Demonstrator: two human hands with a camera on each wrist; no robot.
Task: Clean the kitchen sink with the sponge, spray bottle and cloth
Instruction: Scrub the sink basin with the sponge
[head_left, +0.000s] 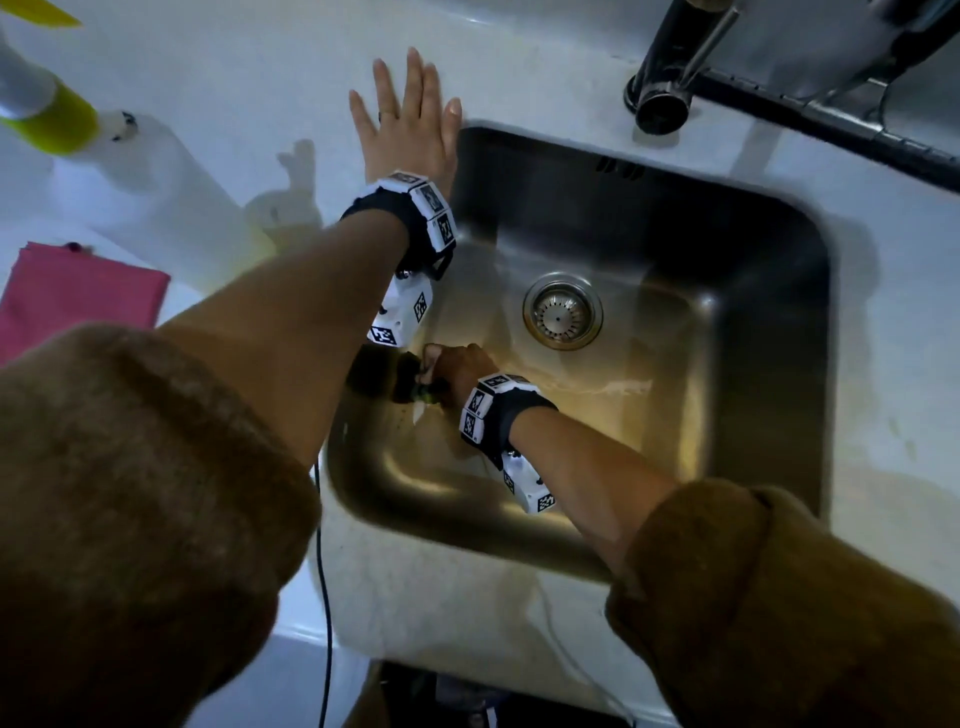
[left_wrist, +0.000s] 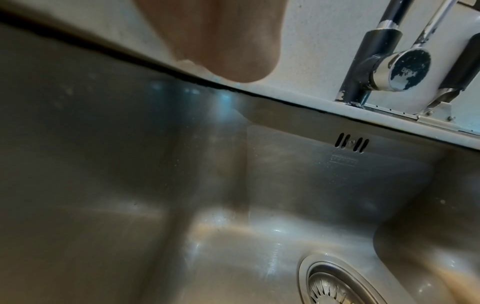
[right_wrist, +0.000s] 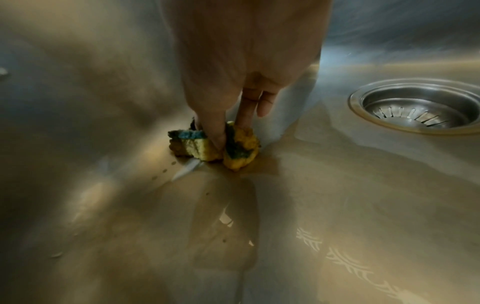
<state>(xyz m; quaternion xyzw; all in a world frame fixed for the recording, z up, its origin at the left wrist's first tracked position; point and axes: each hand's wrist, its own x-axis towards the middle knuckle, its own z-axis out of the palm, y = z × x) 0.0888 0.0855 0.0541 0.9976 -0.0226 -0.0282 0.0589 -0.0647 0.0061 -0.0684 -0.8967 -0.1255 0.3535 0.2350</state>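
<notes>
My right hand (head_left: 451, 366) is down in the steel sink (head_left: 753, 364) at the foot of its left wall, gripping a crumpled yellow sponge (right_wrist: 202, 148) with a green scouring side and pressing it into the corner. The sponge (head_left: 426, 392) shows only partly in the head view. My left hand (head_left: 410, 114) lies flat with straight fingers on the white counter (head_left: 234, 78) just beyond the sink's far left corner; the heel of that hand (left_wrist: 228, 47) shows in the left wrist view. A spray bottle (head_left: 36, 98) with a yellow-green collar stands far left. A pink cloth (head_left: 78, 296) lies folded on the left.
The drain strainer (head_left: 562, 315) sits in the middle of the wet sink floor. A dark tap (head_left: 670, 67) rises behind the sink, with a dark rail to its right. A white container (head_left: 145, 171) stands left of the sink. A black cable (head_left: 324, 623) hangs over the front edge.
</notes>
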